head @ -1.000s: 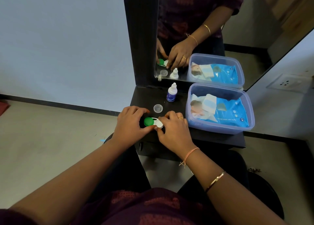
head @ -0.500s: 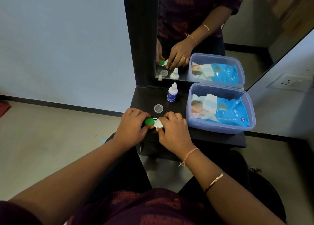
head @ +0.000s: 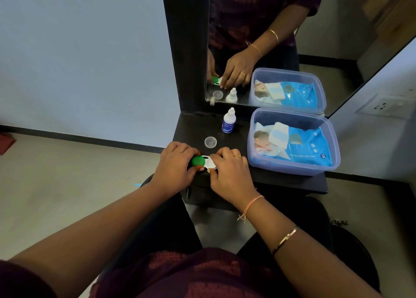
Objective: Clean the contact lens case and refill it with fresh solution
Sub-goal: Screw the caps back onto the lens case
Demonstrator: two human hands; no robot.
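Looking down through the head camera, I see both forearms reaching forward from the lap, the right wrist carrying a thin gold bangle and, nearer the hand, a pale orange thread band. At the near edge of the black shelf the two hands meet over the contact lens case, which lies flat on the shelf between them. My view has the left hand curled round the green cap on the case's left well, thumb on its near side and fingers bent over the far side. The right hand pinches the white right end of the case, thumb tip at the near edge and forefinger bent over the far edge; I cannot tell whether that well is capped. Just beyond the case a clear round lid lies apart on the shelf. Farther back the solution bottle stands upright, cap on. To the right sits a clear plastic tub holding a blue wipes pack. Behind everything a mirror reflects the hands, bottle and tub.
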